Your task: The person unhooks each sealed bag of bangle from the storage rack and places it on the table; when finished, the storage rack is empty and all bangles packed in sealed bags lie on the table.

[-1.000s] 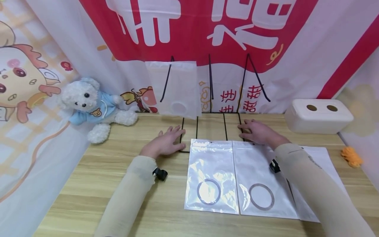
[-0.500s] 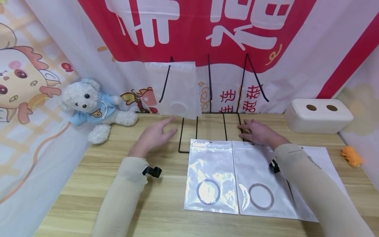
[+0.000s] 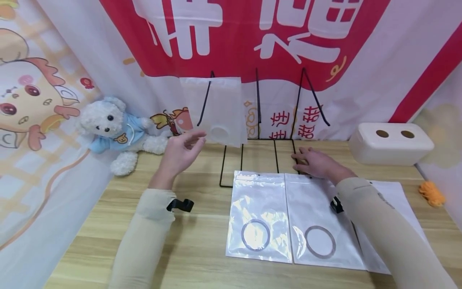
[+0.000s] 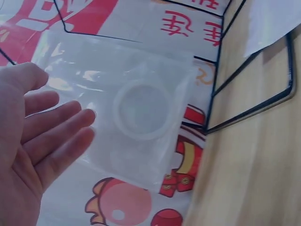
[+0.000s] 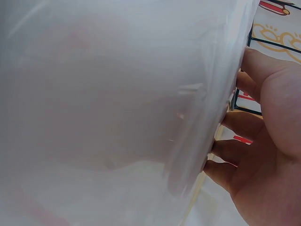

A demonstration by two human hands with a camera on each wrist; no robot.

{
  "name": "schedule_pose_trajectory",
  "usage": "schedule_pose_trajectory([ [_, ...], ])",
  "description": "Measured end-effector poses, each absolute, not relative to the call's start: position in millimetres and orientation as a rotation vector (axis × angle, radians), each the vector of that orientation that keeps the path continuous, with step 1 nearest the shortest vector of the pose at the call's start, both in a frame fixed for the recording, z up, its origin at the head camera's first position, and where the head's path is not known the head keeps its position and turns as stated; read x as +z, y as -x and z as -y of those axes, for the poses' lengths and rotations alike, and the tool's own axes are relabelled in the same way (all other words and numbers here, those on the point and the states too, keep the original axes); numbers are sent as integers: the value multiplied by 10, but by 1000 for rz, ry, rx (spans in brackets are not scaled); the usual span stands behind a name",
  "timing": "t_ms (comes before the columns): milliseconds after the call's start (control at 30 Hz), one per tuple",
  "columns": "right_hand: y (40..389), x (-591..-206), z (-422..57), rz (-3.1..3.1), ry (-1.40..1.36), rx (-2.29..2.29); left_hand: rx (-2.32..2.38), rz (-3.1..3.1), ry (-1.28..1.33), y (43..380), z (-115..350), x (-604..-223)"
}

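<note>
A translucent zip bag (image 3: 226, 108) with a round outline near its bottom hangs on the left hook (image 3: 205, 100) of a black wire rack (image 3: 276, 154). My left hand (image 3: 182, 154) is raised beside the bag's lower left edge, fingers loosely bent and holding nothing. In the left wrist view the fingertips (image 4: 87, 117) lie in front of the hanging bag (image 4: 141, 108); contact cannot be told. My right hand (image 3: 317, 162) rests at the right bar of the rack's base, fingers extended. Below it lies a shiny zip bag (image 3: 314, 212), whose film fills much of the right wrist view.
Another shiny zip bag (image 3: 258, 200) lies left of that one, and a whitish one (image 3: 393, 200) lies partly under the right sleeve. A white plush bear (image 3: 115, 128) sits at the left. A cream box with two holes (image 3: 391, 146) and an orange bundle (image 3: 432, 194) are at the right.
My left hand has left the left side of the rack's base and moved left and up to the hanging bag. The right hand stays at the base's right bar.
</note>
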State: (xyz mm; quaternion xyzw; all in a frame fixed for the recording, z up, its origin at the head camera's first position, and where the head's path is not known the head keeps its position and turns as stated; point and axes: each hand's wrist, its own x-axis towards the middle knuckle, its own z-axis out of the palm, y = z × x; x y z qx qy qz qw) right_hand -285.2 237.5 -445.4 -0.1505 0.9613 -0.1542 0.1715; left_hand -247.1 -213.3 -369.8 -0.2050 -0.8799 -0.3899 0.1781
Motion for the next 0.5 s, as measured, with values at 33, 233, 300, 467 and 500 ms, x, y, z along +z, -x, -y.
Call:
schedule_pose_trajectory([
  [33,2851,-4458,-2377,-2732,430,-434,-1102,2451,580,2473,2142,-3683],
  [233,2860,-4463,-2372,-2732,414,-433,-1107,2352,563,2512,2186,-3567],
  [300,2861,-4456,-2368,-2730,405,-438,-1117,2341,539,2547,2196,-3526],
  [467,2855,-4457,-2366,-2728,406,-444,-1211,2319,399,2661,2230,-3420],
  [500,2852,-4457,-2362,-2727,407,-446,-1236,2311,369,2684,2240,-3396],
])
